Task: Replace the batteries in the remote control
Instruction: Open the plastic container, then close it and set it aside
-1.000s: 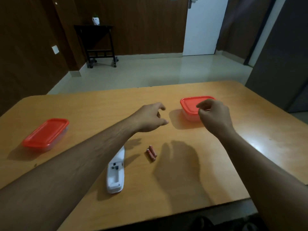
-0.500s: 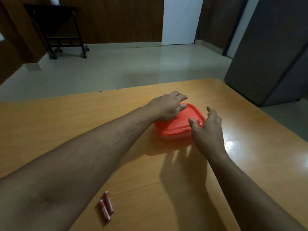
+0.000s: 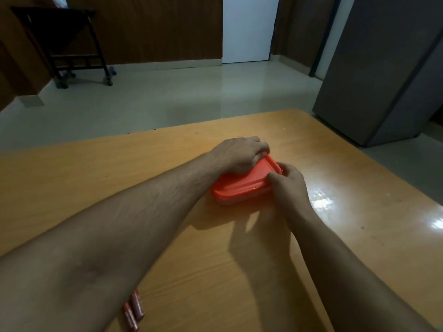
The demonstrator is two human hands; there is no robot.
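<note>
Near centre of the frame, on the wooden table (image 3: 100, 188) — a container with red lid (image 3: 244, 185). Left hand (image 3: 239, 154) on its far side, fingers curled over the lid edge. Right hand (image 3: 288, 185) at the near right corner, thumb and fingers pinching the rim. At bottom left, two reddish batteries (image 3: 134, 312) side by side, partly behind the left forearm.

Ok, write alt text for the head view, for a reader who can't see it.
Both hands work on a red-lidded container on a wooden table: the left hand grips its far side, the right hand pinches the lid's right edge. Two red batteries lie at the near edge.
</note>
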